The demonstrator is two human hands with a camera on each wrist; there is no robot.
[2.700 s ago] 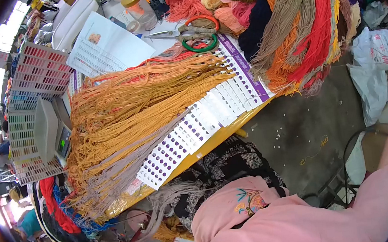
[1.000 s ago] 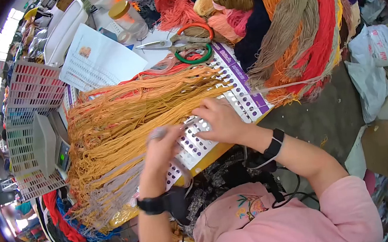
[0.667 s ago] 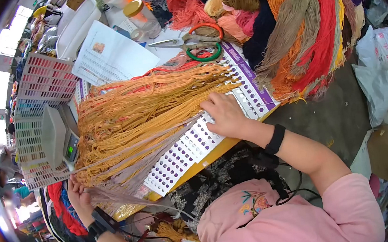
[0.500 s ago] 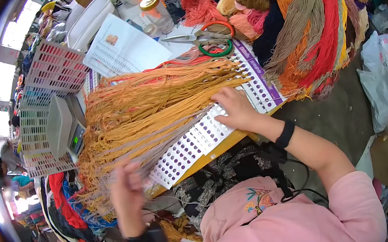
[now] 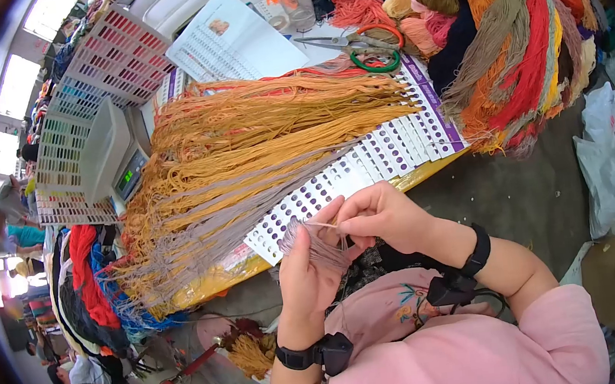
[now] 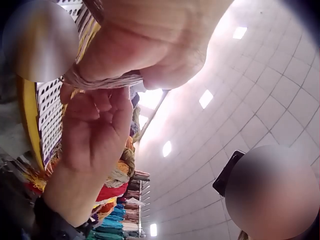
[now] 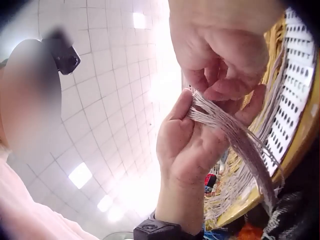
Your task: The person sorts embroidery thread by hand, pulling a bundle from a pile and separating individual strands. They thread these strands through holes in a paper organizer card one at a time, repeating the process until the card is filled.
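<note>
Here, left hand (image 5: 308,270): fingers curled round the grey thread bundle (image 5: 322,244); held over my lap, just short of the punched card (image 5: 365,171)
Right hand (image 5: 389,217): fingertips pinching a strand at the bundle's top
Doing it well: I judge firm left grip, light right pull; one strand only

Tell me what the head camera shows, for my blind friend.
The left hand grips a bundle of grey threads while the right hand pinches strands from it. Behind them, orange yarn lies across a white punched card.
</note>
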